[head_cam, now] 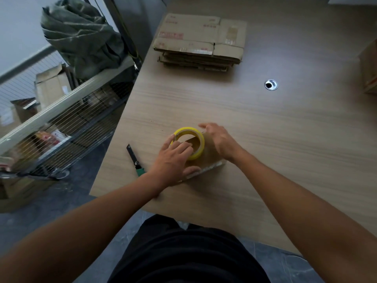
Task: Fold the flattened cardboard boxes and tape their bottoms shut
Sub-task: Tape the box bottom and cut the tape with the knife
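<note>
A small folded cardboard box (206,160) stands on the wooden table (265,139) in front of me. A yellow roll of tape (199,142) lies on top of it. My left hand (173,158) holds the roll, fingers curled over its near rim and into its hole. My right hand (219,139) hovers at the box's right side with fingers straight and spread, holding nothing. A stack of flattened cardboard boxes (201,40) sits at the far side of the table.
A utility knife with a green handle (134,160) lies left of the box near the table's left edge. A round cable hole (271,85) is in the tabletop. Another box (370,66) shows at the right edge. A wire shelf (61,123) stands to the left.
</note>
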Tool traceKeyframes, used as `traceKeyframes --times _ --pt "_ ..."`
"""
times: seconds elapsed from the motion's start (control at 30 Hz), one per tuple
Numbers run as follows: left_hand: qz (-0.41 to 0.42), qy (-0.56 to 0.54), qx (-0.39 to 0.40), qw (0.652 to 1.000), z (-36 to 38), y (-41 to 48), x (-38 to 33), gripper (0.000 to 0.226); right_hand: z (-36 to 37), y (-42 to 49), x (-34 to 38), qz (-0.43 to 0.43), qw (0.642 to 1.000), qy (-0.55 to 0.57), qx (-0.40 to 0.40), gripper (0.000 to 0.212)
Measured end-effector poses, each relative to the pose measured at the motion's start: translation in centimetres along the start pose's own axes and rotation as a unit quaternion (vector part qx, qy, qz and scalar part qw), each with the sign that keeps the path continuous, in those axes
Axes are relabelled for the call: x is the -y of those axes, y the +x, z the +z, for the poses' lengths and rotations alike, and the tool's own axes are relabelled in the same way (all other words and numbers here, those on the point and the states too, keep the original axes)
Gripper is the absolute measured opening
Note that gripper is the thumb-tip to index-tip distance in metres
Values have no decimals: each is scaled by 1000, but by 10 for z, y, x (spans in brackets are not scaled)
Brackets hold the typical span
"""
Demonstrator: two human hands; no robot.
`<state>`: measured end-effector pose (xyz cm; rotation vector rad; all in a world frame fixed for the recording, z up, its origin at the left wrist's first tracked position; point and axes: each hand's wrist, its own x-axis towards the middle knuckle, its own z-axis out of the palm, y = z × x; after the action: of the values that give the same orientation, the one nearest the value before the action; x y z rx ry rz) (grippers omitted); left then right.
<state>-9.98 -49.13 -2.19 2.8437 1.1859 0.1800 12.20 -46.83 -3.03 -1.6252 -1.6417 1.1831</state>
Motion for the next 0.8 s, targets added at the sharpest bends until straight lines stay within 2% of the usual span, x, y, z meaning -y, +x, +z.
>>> traceKeyframes --times 0.07,0.13,0.2,0.23,0.3,0.37,0.47,0.57,0.7,0.8 --pt "43 15 -16 999 -7 4 5 40 3 -3 -5 -20 998 -62 -9 61" --pt "107 17 -56 993 -16 9 12 28 1 -4 -3 13 997 -60 -44 65" --pt "147 -7 -73 986 -30 11 12 29 4 -3 3 64 994 -78 -46 63" --pt "141 -23 -65 988 -40 13 9 36 7 -3 6 80 991 -96 -44 61" --pt "73 -60 -31 995 -60 14 7 47 17 -4 11 94 985 -137 -54 54" --pt "-3 -74 -4 997 -76 12 19 49 26 -6 12 91 980 -161 -76 53" --pt "-87 -89 12 992 -93 9 53 45 29 -12 11 72 979 -156 -109 72" --pt "-137 -80 66 985 -93 8 78 44 27 -16 8 65 980 -139 -130 64" --pt "-183 -94 120 971 -73 10 88 50 32 -18 -1 58 962 -225 -142 44" --pt "-213 -121 132 961 -54 12 89 55 30 -19 -5 65 954 -248 -153 41"
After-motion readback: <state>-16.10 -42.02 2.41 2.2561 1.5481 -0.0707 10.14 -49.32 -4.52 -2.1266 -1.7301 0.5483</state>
